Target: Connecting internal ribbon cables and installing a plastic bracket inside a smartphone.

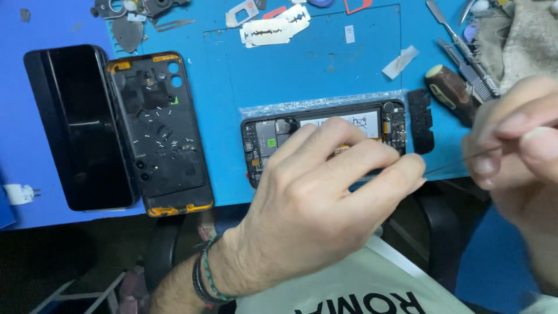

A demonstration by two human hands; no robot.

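Observation:
An opened phone (pixel 273 136) lies on a blue work mat (pixel 325 70), its battery and circuit boards exposed. My left hand (pixel 314 203) rests on the phone and covers its near half, thumb and forefinger pinched at one end of a thin wire (pixel 459 158). My right hand (pixel 514 139), at the right edge, pinches the wire's other end, so it stretches between both hands. A small black cover piece (pixel 419 120) lies just right of the phone.
At left lie a black inner frame (pixel 160 136) with orange edges and a black back panel (pixel 78 125). Razor blades (pixel 273 29) sit at the top. A wooden-handled tool (pixel 450 93), metal tools (pixel 465 49) and a cloth (pixel 526 40) are at top right.

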